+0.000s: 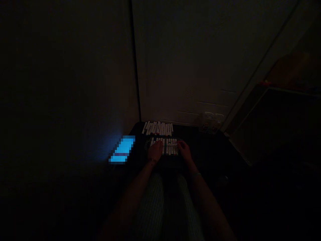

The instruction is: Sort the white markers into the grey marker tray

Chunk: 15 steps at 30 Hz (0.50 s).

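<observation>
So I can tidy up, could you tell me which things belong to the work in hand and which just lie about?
In hand: near marker row, under left hand and right hand.
Lying about: far marker row, lit screen, clear container.

Setting: a room in a home, very dimly lit; fine detail cannot be resolved.

Indicators:
- A panelled interior door [200,67] forms the far side and meets a plain wall [62,67] at a corner.
- A dark table [200,147] stands in front of the door. It carries two rows of markers [157,128] and a clear container [210,122] of small items.
- A glowing screen [122,149] lies just beside the table's left end.
- A dark, flat-topped piece of furniture [276,117] stands at the right.
</observation>
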Available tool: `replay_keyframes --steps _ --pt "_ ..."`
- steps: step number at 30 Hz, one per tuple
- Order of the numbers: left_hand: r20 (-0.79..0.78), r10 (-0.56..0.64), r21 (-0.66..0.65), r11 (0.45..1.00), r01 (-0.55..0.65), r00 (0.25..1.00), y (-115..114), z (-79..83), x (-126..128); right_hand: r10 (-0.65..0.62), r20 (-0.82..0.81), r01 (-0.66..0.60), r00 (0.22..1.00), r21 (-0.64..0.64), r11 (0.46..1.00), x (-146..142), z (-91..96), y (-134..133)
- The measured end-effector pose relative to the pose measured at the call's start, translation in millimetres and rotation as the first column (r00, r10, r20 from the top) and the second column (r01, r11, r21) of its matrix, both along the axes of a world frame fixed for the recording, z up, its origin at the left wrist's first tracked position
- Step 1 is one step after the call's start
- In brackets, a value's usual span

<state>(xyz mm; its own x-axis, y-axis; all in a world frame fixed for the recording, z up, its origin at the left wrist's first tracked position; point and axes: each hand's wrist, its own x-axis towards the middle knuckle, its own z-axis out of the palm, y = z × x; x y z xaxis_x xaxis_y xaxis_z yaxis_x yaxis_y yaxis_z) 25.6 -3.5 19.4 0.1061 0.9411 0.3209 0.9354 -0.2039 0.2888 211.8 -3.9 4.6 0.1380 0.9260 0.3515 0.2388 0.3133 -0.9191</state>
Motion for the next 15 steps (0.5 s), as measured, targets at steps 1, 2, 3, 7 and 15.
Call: replay_keyframes --steps 1,2,3,7,15 --pt "-0.003 0.000 0.002 1.000 0.000 1.000 0.3 -0.4 0.0 0.001 0.004 -0.001 1.000 0.007 1.000 0.3 0.0 0.2" --pt "-0.007 0.002 0.004 1.000 -0.002 1.000 0.6 -0.9 0.0 0.000 0.008 0.000 1.000 0.016 1.000 0.6 0.3 0.2" --pt "-0.011 0.006 0.004 1.000 -0.006 1.000 0.9 -1.4 0.1 0.001 0.011 -0.001 1.000 0.024 1.000 0.7 0.7 0.0" --pt "-0.018 0.025 0.015 1.000 -0.025 1.000 1.1 -2.9 0.7 0.009 0.017 -0.010 1.000 0.033 0.999 0.2 2.2 -1.0" --pt "-0.018 -0.005 0.020 1.000 0.006 1.000 0.6 -2.1 -0.5 -0.032 0.085 0.032 0.996 0.009 0.999 0.3 -5.6 3.2"
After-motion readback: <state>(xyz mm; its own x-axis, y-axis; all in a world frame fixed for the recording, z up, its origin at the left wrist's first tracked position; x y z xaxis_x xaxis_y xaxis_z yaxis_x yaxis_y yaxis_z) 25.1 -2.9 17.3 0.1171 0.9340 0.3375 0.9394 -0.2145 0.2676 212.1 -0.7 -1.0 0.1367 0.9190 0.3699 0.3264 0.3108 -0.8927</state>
